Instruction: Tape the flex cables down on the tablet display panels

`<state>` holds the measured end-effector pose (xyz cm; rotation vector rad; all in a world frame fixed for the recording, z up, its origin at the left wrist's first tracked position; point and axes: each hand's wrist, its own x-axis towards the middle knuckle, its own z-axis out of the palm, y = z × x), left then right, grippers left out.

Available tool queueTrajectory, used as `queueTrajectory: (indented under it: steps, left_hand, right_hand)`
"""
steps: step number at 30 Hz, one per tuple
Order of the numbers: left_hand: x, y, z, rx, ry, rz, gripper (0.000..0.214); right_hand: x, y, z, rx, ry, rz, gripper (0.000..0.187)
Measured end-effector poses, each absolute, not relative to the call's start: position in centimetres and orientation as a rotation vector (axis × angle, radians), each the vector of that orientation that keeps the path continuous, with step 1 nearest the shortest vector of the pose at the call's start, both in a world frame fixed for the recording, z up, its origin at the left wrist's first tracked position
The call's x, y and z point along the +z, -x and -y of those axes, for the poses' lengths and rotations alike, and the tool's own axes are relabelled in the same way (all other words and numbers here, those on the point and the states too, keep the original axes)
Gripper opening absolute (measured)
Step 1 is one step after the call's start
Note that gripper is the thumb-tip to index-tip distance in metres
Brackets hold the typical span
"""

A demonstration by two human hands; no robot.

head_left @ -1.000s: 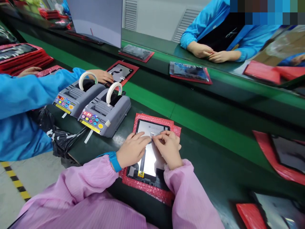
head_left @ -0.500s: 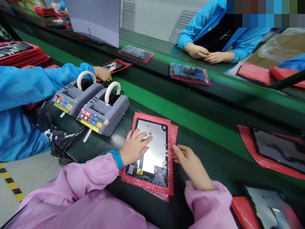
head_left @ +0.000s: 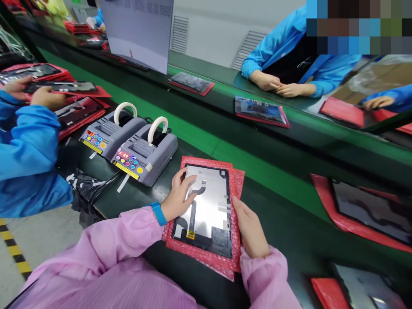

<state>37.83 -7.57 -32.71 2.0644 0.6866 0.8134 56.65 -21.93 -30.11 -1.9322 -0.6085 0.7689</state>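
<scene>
A tablet panel (head_left: pixel 210 206) with a silvery back and a dark flex cable lies on a red bubble-wrap sheet (head_left: pixel 206 257) on the dark bench in front of me. My left hand (head_left: pixel 178 197) grips the panel's left edge, thumb on top near the cable. My right hand (head_left: pixel 249 227) holds the right edge of the panel and wrap, fingers curled under it. A blue wrist strap (head_left: pixel 157 213) sits on my left wrist.
Two grey tape dispensers (head_left: pixel 146 154) (head_left: pixel 107 131) stand to the left. A green conveyor (head_left: pixel 257 171) runs beyond, carrying panels on red wrap (head_left: pixel 260 109). More panels (head_left: pixel 367 210) lie at right. A co-worker's blue sleeve (head_left: pixel 25 150) is at left; another person's hands (head_left: pixel 280 86) rest opposite.
My right hand left the middle of the panel, swung out to the right, then closed on the right edge. My left hand slid to the left edge. The co-worker at left picked up a panel.
</scene>
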Motion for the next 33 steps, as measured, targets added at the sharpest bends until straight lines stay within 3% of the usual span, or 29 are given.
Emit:
queueTrajectory:
  steps: [4, 13, 20, 22, 27, 33]
  left_hand:
    - [-33.5, -37.6, 7.2, 0.953, -1.758, -0.698, 0.049]
    - [-34.2, -37.6, 8.3, 0.986, -1.663, -0.799, 0.052]
    - [-34.1, -37.6, 8.7, 0.999, -1.713, -0.833, 0.059]
    - [-33.9, -37.7, 8.9, 1.004, -1.694, -0.841, 0.056]
    - [-33.6, -37.9, 9.0, 1.029, -1.627, -0.817, 0.046]
    - [-32.5, -36.8, 9.5, 1.003, -1.618, -0.827, 0.036]
  right_hand:
    - [-30.2, -57.0, 22.1, 0.162, 2.252, 0.913, 0.071]
    - [-30.5, -58.2, 20.1, 0.69, 2.201, 0.79, 0.045]
    - [-29.6, -56.4, 19.8, 0.614, 2.006, 0.743, 0.034]
    - [-29.3, -55.6, 19.7, 0.671, 1.891, 0.69, 0.039]
    - [-27.3, -57.4, 17.5, 0.7, 1.738, 0.656, 0.078]
    - [-23.3, -69.4, 10.2, 0.205, 1.847, 0.648, 0.079]
